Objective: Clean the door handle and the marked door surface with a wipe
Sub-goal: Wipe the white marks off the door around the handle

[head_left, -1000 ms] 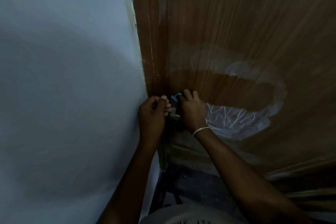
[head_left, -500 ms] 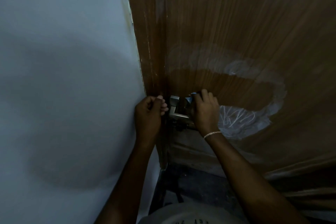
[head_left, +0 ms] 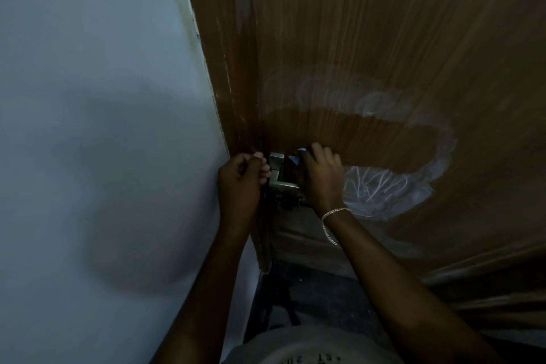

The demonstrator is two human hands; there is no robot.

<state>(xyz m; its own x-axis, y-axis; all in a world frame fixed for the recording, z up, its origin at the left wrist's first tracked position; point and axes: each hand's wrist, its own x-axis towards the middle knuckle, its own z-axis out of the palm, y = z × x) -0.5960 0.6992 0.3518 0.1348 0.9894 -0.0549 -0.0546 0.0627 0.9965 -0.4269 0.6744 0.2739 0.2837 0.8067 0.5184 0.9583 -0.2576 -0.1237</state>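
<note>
A brown wooden door [head_left: 369,38] fills the right half of the head view. White chalk marks [head_left: 381,186] scribble and smear across it to the right of a metal door handle [head_left: 277,170]. My right hand [head_left: 323,177] presses a blue wipe [head_left: 297,158] against the handle's right part; only a corner of the wipe shows. My left hand [head_left: 240,182] is curled around the door's edge just left of the handle. A wiped darker band runs above the scribble.
A pale wall [head_left: 97,127] takes up the left half. Dark floor [head_left: 319,295] lies below the door. A silver bracelet [head_left: 331,221] hangs on my right wrist.
My right hand with the wipe slid rightward along the handle, uncovering its metal left part. My left hand kept its hold on the door edge.
</note>
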